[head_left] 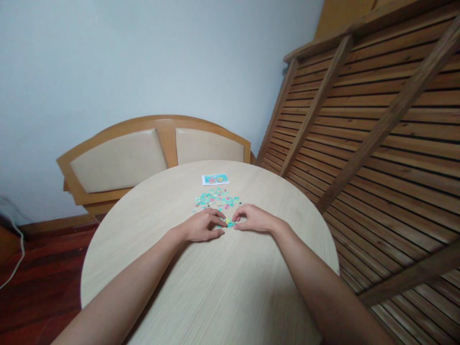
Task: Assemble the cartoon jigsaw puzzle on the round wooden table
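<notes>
Small cluster: I see teal and yellow pieces (230, 223) gathered between the hands, near the middle of the round tabletop (219, 292); whether any interlock is too small to tell.
Loose pieces: a scatter of teal, pink and pale bits (214, 196), apparently jigsaw pieces, lies beyond the cluster, towards the far edge.
Progress: early, I judge; a little is gathered, and most pieces remain spread out.
Left hand: palm down (201, 226), fingers bent at the cluster's left side; I cannot tell whether they pinch a piece.
Right hand: thumb and forefinger curved (256, 219) at the cluster's right side; a grasp is likewise unclear to me.
Picture card: flat (215, 179), nearest the far edge.
Containers: I can make out none; the pieces lie directly on the tabletop.
</notes>
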The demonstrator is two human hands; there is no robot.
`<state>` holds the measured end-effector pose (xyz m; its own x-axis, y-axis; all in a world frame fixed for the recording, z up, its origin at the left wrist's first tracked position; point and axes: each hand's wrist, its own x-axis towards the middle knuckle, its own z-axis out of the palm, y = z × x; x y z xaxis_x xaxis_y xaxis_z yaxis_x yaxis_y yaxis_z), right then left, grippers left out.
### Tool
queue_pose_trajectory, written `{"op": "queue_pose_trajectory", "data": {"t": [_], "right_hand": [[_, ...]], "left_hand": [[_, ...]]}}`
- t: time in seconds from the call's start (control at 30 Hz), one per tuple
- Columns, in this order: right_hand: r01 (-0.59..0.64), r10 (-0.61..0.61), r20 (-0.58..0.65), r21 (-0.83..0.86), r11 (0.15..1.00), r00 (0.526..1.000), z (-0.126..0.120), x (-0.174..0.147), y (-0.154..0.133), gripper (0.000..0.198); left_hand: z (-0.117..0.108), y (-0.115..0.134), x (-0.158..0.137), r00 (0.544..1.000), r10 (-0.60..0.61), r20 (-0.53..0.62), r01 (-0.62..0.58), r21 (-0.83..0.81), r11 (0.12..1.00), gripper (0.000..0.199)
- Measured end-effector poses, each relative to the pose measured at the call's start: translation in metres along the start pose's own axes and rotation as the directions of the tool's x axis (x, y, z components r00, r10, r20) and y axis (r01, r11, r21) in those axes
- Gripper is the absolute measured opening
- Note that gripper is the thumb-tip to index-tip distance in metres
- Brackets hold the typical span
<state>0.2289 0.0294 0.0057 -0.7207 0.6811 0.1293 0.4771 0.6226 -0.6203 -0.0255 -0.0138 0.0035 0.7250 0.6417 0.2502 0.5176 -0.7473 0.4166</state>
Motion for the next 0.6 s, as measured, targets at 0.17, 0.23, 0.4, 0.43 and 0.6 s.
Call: {"op": "queue_pose_trajectory", "data": {"t": [0.17, 0.23, 0.4, 0.43, 0.6], "right_hand": [[0.028, -0.028, 0.019, 0.028, 0.999, 0.999, -0.0013, -0.0002, -0.0009, 0.02], [0.035, -0.035, 0.025, 0.03, 0.999, 0.999, -0.0016, -0.0003, -0.0011, 0.02], [0.05, -0.05, 0.025, 0.008, 0.999, 0.998, -0.0022, -0.0007, -0.0017, 0.021], [0.052, -0.052, 0.025, 0.005, 0.999, 0.998, -0.0024, -0.0008, -0.0021, 0.021], [0.066, -0.065, 0.029, -0.005, 0.998, 0.997, -0.0032, -0.0007, -0.003, 0.021]], "left_hand": [[-0.0003, 0.0004, 0.0, 1.0, 0.006, -0.005, -0.006, -0.001, 1.0, 0.028], [-0.0004, 0.0005, 0.0, 1.0, 0.007, 0.001, -0.007, 0.008, 1.0, 0.028], [-0.0008, 0.0006, 0.0004, 1.0, 0.0, 0.013, -0.001, 0.03, 1.0, 0.029], [-0.001, 0.0009, 0.0005, 1.0, 0.0, 0.015, 0.0, 0.032, 0.999, 0.029], [-0.002, 0.0022, 0.0005, 1.0, 0.004, 0.021, -0.005, 0.033, 0.999, 0.029]]}}
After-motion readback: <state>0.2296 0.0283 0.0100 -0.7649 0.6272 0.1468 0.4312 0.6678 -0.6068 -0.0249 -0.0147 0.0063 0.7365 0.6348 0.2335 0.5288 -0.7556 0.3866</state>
